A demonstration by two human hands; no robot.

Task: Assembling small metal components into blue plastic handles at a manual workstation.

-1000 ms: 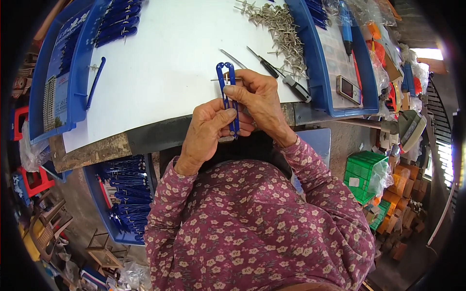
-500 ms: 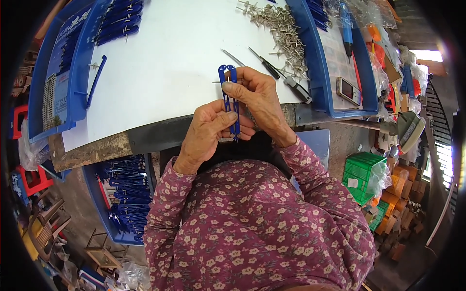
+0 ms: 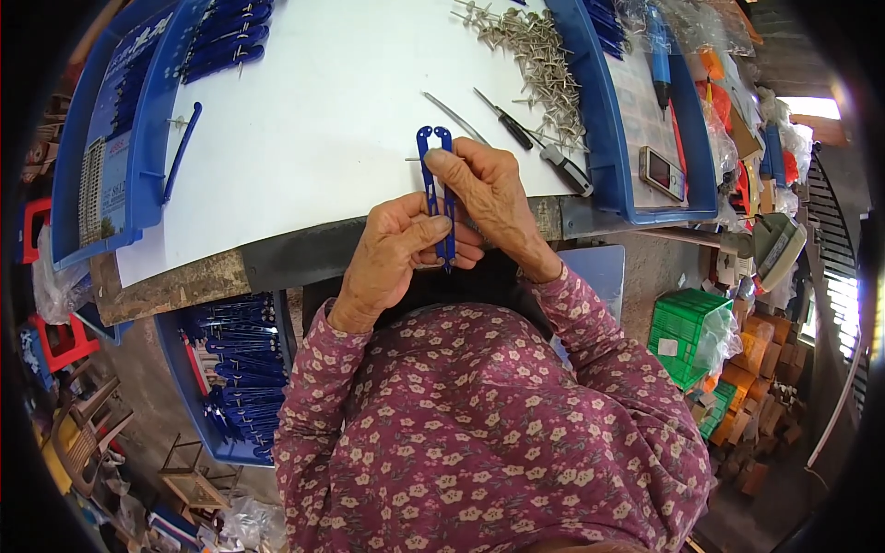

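Observation:
Over the table's front edge, I hold a slim blue two-legged piece, like a drawing compass (image 3: 443,138), upright between both hands. Two rounded ends with small holes show at its top, and its legs narrow toward a pointed tip below. My left hand (image 3: 402,241) is closed around the lower part, its thumb lying across the legs. Higher up, my right hand (image 3: 489,189) pinches the piece with the thumb pressed on its front. A thin metal pin (image 3: 413,159) sticks out to the left beside that thumb; the rest of it is hidden.
Metal screw-like parts (image 3: 539,64) lie heaped at the back right, near screwdrivers (image 3: 564,169). Blue trays (image 3: 147,175) stand at both sides of the white tabletop (image 3: 304,138). Below left, a blue bin (image 3: 217,442) holds many blue pieces. A phone (image 3: 661,173) rests in the right tray.
The rounded top ends have moved slightly apart. My right thumb has shifted a little and now covers more of the pin, whose right end no longer shows. The left hand stays in place.

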